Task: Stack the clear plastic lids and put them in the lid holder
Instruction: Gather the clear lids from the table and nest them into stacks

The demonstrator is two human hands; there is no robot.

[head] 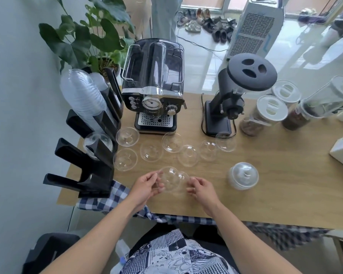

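Near the table's front edge, my left hand (147, 186) grips a clear dome lid (169, 178) by its left rim. My right hand (201, 187) holds a second clear lid (183, 177) that overlaps the first on its right side. Several more clear dome lids lie loose on the wooden table (285, 184) beyond my hands, among them one (127, 136) by the coffee machine and one (225, 142) by the grinder. The black lid holder (91, 167) stands at the table's left edge with one lid (97, 144) in a middle slot and a tall stack of clear lids (81, 95) in the upper slot.
A black espresso machine (153, 89) and a black grinder (236, 91) stand at the back of the table. Lidded jars (269, 111) sit at the right. A plastic cup with a dome lid (243, 176) stands right of my hands. A checked cloth (111, 196) hangs over the front edge.
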